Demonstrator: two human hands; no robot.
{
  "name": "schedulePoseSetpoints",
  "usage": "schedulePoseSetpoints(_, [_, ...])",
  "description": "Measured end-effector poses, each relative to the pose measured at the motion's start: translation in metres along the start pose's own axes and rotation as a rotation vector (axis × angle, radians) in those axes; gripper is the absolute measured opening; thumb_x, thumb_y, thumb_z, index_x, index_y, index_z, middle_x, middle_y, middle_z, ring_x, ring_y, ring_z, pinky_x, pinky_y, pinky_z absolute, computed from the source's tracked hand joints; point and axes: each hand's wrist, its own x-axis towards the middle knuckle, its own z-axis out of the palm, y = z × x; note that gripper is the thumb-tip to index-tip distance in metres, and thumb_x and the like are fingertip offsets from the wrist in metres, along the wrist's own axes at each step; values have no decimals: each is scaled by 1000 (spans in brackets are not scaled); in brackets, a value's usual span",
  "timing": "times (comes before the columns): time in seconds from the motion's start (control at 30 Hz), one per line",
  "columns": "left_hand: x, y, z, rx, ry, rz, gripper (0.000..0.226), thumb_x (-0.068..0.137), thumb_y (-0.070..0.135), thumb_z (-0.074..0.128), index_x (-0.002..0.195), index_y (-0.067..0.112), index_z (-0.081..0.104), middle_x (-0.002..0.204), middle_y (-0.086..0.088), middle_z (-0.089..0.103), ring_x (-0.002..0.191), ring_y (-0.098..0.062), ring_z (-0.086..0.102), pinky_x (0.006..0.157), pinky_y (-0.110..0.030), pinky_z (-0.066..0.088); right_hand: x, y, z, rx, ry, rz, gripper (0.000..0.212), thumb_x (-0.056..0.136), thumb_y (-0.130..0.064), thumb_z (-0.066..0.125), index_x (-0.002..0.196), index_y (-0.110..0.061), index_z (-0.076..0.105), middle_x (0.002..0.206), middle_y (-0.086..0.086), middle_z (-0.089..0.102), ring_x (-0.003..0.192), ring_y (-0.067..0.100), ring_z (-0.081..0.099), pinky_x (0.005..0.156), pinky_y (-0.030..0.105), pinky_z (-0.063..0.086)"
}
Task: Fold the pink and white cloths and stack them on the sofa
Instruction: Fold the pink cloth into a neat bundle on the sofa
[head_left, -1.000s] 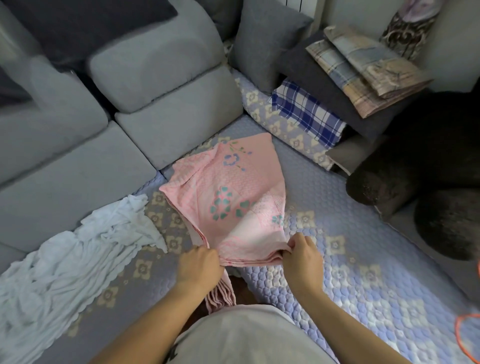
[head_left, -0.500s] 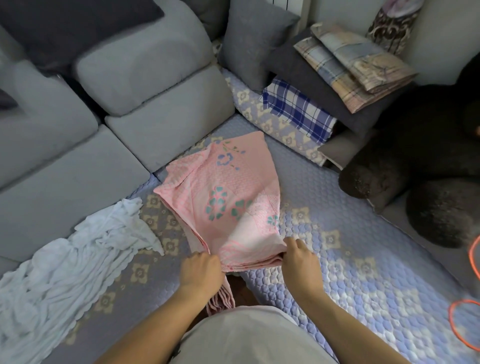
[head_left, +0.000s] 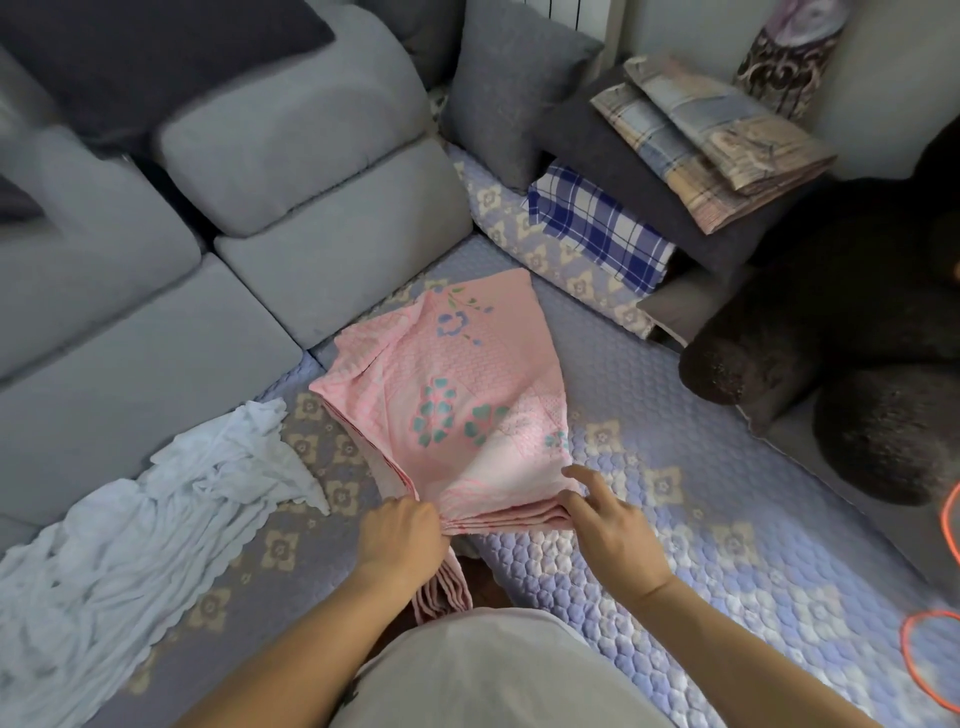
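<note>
Gripping pink cloth (head_left: 447, 395) edge, left hand (head_left: 402, 540); right hand (head_left: 613, 530) pinching too; white cloth (head_left: 156, 514) crumpled left.

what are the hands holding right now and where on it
Both the left hand and right hand hold the folded pink cloth by its near edge, one at each corner.
</note>
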Motion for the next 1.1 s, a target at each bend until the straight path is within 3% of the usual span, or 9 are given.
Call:
schedulePoseSetpoints(0.2, [1, -4, -2, -25, -2, -15, 25, 91, 36, 55, 96, 17, 71, 100, -5, 71, 95, -26, 68, 71, -33, 46, 4, -7, -8, -45, 22, -90, 54, 67, 16, 64, 112, -15, 63, 139, 10, 51, 61, 21, 65, 43, 30, 51])
schedulePoseSetpoints(0.33, [0, -4, -4, -16, -1, -15, 25, 91, 36, 54, 97, 18, 71, 101, -4, 71, 96, -26, 67, 69, -32, 42, 9, -12, -15, -142, -78, -93, 61, 58, 14, 70, 111, -17, 71, 140, 12, 54, 56, 22, 62, 37, 30, 46])
schedulePoseSetpoints(0.53, [-2, -3, -7, -8, 6, -14, 24, 90, 33, 54, 95, 17, 71, 99, -4, 72, 94, -26, 68, 68, -32, 39, 7, -16, -14, -312, -295, -100, 47, 44, 7, 84, 85, -11, 69, 121, 16, 59, 39, 18, 50, 29, 31, 41])
schedulePoseSetpoints(0.6, [-4, 1, -7, 3, 23, 12, 24, 88, 32, 55, 95, 17, 72, 98, -6, 72, 94, -28, 68, 68, -33, 38, 10, -16, -16, -343, -335, 6, 45, 43, 3, 88, 83, -7, 69, 110, 16, 61, 41, 18, 52, 33, 30, 35])
schedulePoseSetpoints(0.63, [-5, 6, -7, 14, 27, 30, 23, 87, 30, 55, 96, 17, 72, 100, -7, 72, 94, -28, 67, 69, -34, 38, 13, -16, -15, -351, -377, 76, 39, 55, -2, 87, 89, -7, 70, 105, 14, 61, 49, 19, 57, 39, 32, 36])
schedulePoseSetpoints(0.7, [-6, 16, -7, 44, 12, 64, 24, 87, 26, 54, 100, 16, 72, 104, -7, 70, 97, -29, 65, 75, -35, 42, 16, -16, -12, -401, -442, 228, 20, 86, -9, 67, 106, -11, 66, 102, 6, 62, 73, 20, 64, 57, 32, 40])
schedulePoseSetpoints(0.77, [-5, 24, -8, 66, 10, 107, 25, 87, 25, 53, 102, 17, 72, 105, -7, 69, 98, -29, 64, 82, -36, 43, 21, -22, -9, -336, -460, 476, 15, 96, -12, 50, 106, -15, 61, 97, 0, 66, 81, 20, 65, 62, 30, 40])
schedulePoseSetpoints(0.93, [-5, 23, -6, 81, 21, 139, 24, 82, 22, 55, 97, 16, 72, 100, -9, 70, 95, -28, 63, 84, -38, 43, 29, -31, 10, 347, -288, 1173, 22, 91, -25, 50, 81, -11, 63, 71, 2, 62, 62, 20, 58, 52, 26, 41])
schedulePoseSetpoints(1.1, [-9, 17, -1, 55, -22, 140, 19, 78, 28, 63, 89, 17, 75, 93, -8, 72, 88, -29, 67, 81, -38, 46, 26, -38, 16, 603, -71, 1346, 15, 82, -14, 50, 72, -7, 58, 67, 5, 60, 61, 26, 54, 57, 30, 42])
